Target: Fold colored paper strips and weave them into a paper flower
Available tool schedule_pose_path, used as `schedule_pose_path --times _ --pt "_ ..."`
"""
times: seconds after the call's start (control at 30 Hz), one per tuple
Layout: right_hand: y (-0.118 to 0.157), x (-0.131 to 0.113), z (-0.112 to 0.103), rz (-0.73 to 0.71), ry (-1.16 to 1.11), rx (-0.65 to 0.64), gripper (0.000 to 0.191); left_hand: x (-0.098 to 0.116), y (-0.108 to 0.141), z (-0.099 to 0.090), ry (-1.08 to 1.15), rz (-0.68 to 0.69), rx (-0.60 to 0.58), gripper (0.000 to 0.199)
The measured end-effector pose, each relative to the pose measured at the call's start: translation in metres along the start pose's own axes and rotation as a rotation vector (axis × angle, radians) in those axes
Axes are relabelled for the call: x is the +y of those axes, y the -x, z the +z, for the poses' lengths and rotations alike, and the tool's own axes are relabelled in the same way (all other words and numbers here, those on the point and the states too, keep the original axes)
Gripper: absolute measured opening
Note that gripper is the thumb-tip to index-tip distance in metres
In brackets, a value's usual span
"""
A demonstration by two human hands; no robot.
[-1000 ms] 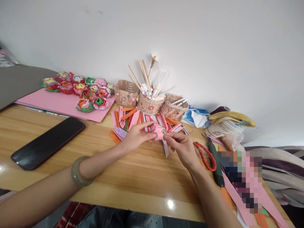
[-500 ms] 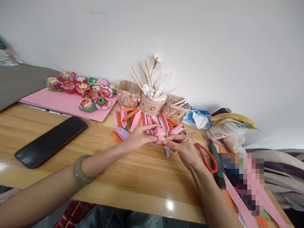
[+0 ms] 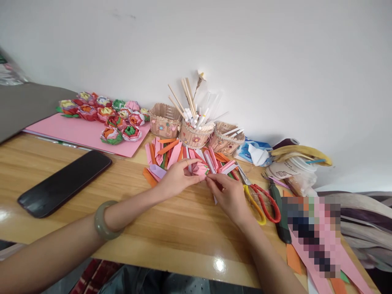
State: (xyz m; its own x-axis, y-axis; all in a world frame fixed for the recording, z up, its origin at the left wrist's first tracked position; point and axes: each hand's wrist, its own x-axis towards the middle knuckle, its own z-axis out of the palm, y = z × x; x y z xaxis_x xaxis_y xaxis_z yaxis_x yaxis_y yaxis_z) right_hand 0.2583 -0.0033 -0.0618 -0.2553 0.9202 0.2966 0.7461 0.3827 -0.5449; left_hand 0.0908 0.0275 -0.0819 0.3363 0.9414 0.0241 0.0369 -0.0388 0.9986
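A small folded-paper flower (image 3: 199,168), pink with bits of green, is held above the table between both hands. My left hand (image 3: 179,174) grips it from the left, thumb below and fingers behind. My right hand (image 3: 226,192) pinches at its lower right edge with thumb and forefinger; the spot between those fingertips is partly hidden. Directly behind lies a heap of folded paper strips (image 3: 175,154) in pink, orange, lilac, green and white. Scissors (image 3: 266,203) with red and yellow handles rest just right of my right hand.
Finished paper flowers (image 3: 112,121) sit on pink sheets (image 3: 76,130) at back left. A black phone (image 3: 65,183) lies at left. Decorated baskets (image 3: 196,136) with sticks stand along the wall. Tissues (image 3: 257,153), a lidded cup (image 3: 288,167), a banana (image 3: 301,152) and a green-handled tool (image 3: 280,216) are at right.
My right hand has shifted slightly left and turned at the flower's lower edge, uncovering the scissors' yellow handle. The flower has tilted and moved a little left. My left hand still holds it.
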Motion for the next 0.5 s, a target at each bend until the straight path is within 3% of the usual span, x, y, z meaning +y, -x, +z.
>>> schedule_pose_path --times 0.1,0.17,0.27,0.37,0.5 --pt "0.003 0.000 0.006 -0.052 0.100 0.068 0.021 -0.002 0.000 0.000 -0.064 0.050 0.024 0.049" --pt "0.004 -0.002 0.006 -0.012 0.048 0.092 0.020 -0.001 0.000 0.000 -0.070 0.066 0.036 0.048" --pt "0.001 -0.003 0.002 0.169 -0.260 0.052 0.018 0.002 0.000 0.000 -0.017 0.037 0.025 0.051" --pt "-0.005 -0.002 -0.004 0.343 -0.626 -0.079 0.023 0.006 0.000 -0.001 0.060 -0.019 -0.026 0.056" --pt "-0.009 0.002 -0.007 0.409 -0.772 -0.193 0.025 0.009 0.001 -0.001 0.081 -0.019 -0.052 0.057"
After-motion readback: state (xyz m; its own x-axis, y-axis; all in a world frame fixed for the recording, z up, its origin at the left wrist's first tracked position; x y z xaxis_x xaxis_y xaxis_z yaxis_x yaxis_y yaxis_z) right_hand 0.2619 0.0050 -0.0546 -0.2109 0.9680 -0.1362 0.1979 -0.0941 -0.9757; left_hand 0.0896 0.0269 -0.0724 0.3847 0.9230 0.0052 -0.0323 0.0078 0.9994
